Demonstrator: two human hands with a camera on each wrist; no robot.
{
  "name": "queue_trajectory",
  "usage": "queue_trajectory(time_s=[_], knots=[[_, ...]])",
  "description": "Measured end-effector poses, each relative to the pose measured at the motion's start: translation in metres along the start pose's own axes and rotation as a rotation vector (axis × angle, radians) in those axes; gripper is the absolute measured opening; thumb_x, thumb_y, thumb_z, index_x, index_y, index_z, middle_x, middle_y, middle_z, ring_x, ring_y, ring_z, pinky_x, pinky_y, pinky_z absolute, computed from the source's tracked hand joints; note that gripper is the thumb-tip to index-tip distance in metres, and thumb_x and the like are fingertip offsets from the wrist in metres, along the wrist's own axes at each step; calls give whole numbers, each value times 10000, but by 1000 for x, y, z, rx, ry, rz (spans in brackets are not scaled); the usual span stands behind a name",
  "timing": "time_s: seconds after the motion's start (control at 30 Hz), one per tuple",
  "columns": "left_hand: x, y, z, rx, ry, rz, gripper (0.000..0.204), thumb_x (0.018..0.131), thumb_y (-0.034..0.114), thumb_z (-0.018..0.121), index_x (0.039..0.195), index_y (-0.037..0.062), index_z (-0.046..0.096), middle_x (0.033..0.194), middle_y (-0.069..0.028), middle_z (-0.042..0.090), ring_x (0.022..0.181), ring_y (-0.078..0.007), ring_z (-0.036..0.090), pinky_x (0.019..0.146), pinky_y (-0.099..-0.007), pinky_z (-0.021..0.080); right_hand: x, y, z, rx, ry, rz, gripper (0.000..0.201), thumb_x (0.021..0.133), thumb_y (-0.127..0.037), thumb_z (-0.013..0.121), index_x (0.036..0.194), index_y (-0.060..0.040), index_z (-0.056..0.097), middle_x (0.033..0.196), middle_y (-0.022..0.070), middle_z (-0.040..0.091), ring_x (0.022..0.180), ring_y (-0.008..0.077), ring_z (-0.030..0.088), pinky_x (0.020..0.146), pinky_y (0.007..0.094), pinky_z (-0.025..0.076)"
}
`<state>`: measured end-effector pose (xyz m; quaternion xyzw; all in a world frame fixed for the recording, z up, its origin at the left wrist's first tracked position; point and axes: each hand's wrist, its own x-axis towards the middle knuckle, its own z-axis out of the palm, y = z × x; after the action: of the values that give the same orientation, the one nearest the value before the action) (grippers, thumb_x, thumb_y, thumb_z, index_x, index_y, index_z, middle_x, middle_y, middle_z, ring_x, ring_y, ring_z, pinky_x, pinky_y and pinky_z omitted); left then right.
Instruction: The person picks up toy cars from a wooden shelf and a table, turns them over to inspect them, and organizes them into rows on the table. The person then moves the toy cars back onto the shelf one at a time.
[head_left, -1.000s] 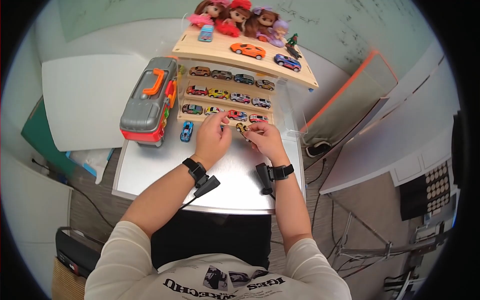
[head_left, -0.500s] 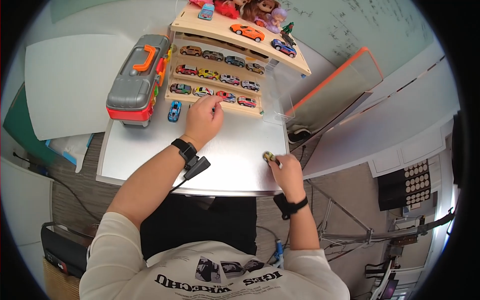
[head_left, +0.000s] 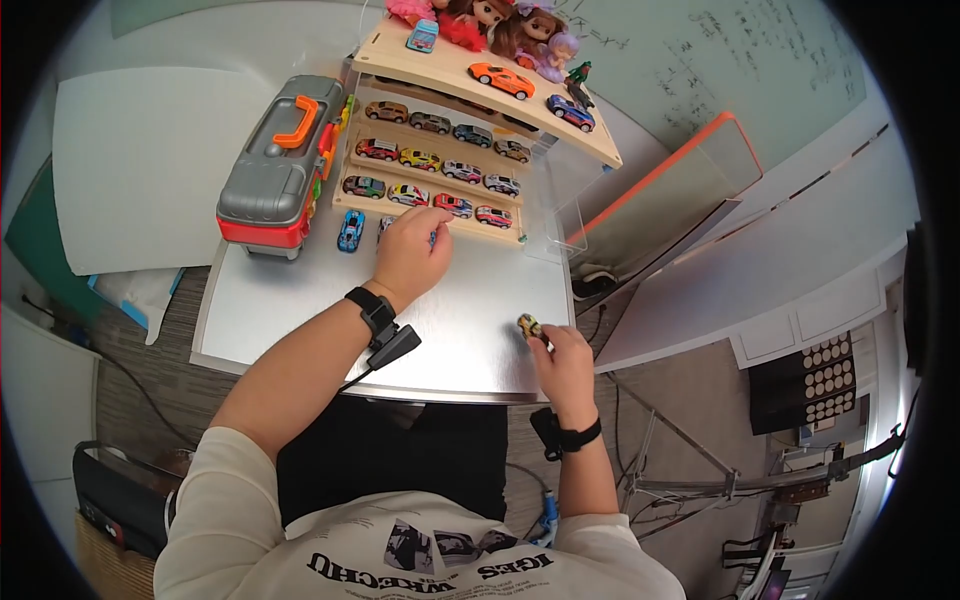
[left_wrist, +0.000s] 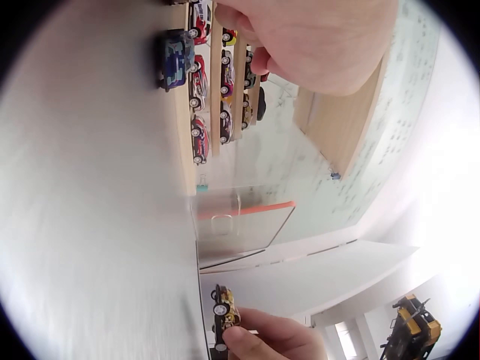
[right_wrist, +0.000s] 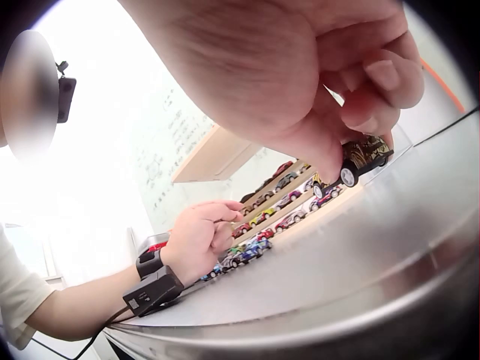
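Observation:
My right hand pinches a small yellow-and-black toy car between thumb and fingers, close over the table's front right part. In the right wrist view the car's wheels face the metal top. My left hand hovers with loosely bent fingers in front of the tiered wooden rack, holding nothing. Beside it on the table, a blue toy car stands at the left; another car is partly hidden by the hand. In the left wrist view a blue patterned car sits below the fingers.
Several toy cars line the rack's three tiers. On its wooden top are an orange car, a blue car and several dolls. A grey toolbox-like case with an orange handle stands left. A clear panel is at the rack's right.
My right hand has carried the yellow-and-black car from the rack's front to the table's front right. My left hand stays by the rack. The head view has shifted.

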<state>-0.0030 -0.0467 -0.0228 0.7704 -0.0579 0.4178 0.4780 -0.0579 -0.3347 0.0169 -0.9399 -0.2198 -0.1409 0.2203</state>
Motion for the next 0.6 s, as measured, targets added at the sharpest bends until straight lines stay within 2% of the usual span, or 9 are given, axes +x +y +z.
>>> queue_trajectory(time_s=[0.07, 0.13, 0.2, 0.27, 0.4, 0.43, 0.53, 0.57, 0.6], knots=[[0, -1, 2, -1, 7, -4, 153, 885, 17, 637, 1011, 4, 724, 968, -183, 728, 876, -384, 702, 780, -437, 572, 7, -2, 11, -7, -25, 23, 192, 899, -125, 750, 1024, 19, 732, 967, 210, 695, 835, 409, 680, 733, 470, 553], [-1, -4, 3, -36, 45, 23, 130, 892, 4, 658, 1007, 13, 718, 903, -167, 711, 782, -352, 686, 726, -413, 545, 7, 4, 25, -13, -2, 16, 194, 903, -123, 744, 1033, 20, 731, 1035, 215, 692, 884, 414, 689, 769, 465, 565], [0, -4, 2, -21, 31, 32, 130, 890, 7, 660, 1006, 13, 718, 910, -168, 715, 787, -351, 690, 729, -410, 547, -1, 10, 23, -29, 0, -2, 205, 903, -119, 743, 1054, 19, 736, 1080, 217, 690, 908, 415, 692, 790, 460, 572], [-3, -4, 2, -13, 10, 22, 131, 888, 9, 663, 1006, 13, 718, 918, -170, 718, 791, -350, 694, 731, -407, 550, -17, 15, 13, -34, 14, 89, 229, 903, -120, 748, 1082, 24, 738, 1095, 215, 693, 906, 413, 694, 788, 453, 571], [-3, -3, 5, -7, -33, 10, 138, 871, 19, 651, 990, 3, 720, 931, -167, 726, 855, -365, 700, 775, -424, 568, -46, 24, -3, -28, 20, 221, 255, 919, -119, 751, 1113, 45, 734, 1114, 203, 689, 859, 353, 701, 758, 413, 569], [-3, -2, 6, -16, -35, 14, 138, 871, 21, 649, 988, 3, 720, 930, -166, 726, 853, -364, 700, 774, -424, 568, -54, 35, -1, -62, 93, 124, 270, 899, -81, 770, 1130, 52, 733, 1073, 166, 689, 663, 241, 637, 638, 340, 532], [-4, -1, 6, -23, -49, 17, 136, 872, 26, 645, 984, 1, 719, 928, -165, 726, 850, -362, 700, 772, -426, 568, -66, 39, -2, -117, 92, 147, 263, 903, -79, 762, 1126, 56, 727, 1070, 166, 691, 681, 240, 642, 646, 345, 534], [-4, -1, 6, -22, -63, 17, 136, 874, 30, 643, 982, 0, 719, 927, -165, 726, 849, -361, 700, 772, -427, 568, -64, 35, -4, -123, 85, 152, 254, 905, -75, 753, 1120, 58, 722, 1062, 186, 691, 715, 281, 661, 661, 370, 540], [-4, -1, 5, -20, -60, 21, 136, 874, 30, 643, 982, 0, 719, 927, -165, 726, 849, -361, 700, 772, -427, 568, -62, 35, -5, -120, 89, 148, 254, 905, -75, 753, 1120, 58, 722, 1062, 186, 691, 715, 281, 661, 661, 370, 540]])
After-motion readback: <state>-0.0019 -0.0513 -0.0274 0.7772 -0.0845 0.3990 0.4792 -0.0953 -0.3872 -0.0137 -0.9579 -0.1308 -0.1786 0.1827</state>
